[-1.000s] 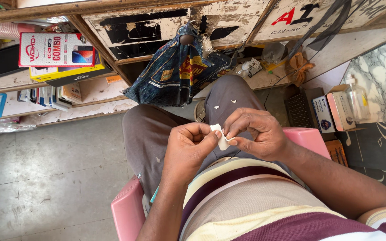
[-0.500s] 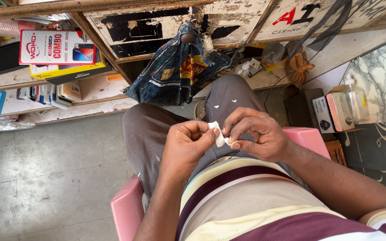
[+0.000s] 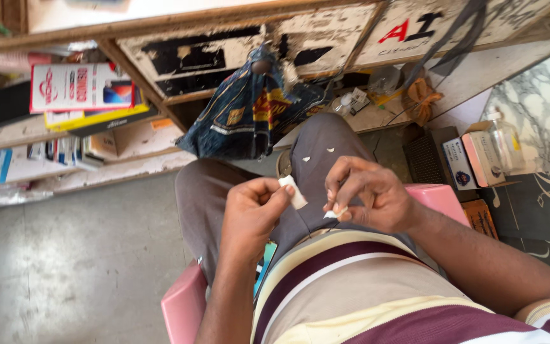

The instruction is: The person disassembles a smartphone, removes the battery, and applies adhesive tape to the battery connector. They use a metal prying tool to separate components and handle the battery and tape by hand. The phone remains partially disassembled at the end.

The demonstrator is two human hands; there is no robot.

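two hands meet over our lap at the middle of the frame. our left hand pinches a small white strip between thumb and forefinger, holding it tilted just above the grey trousers. our right hand, just beside it and apart from the strip, has its fingers curled, thumb and forefinger pressed on a tiny white scrap. a few white bits lie on the trouser leg above the hands. we sit on a pink chair, its edge showing at lower left and right of centre. a dark blue patterned cloth hangs at upper centre. coloured boxes sit on a shelf at upper left, and a small box with a clear bottle sits at right.
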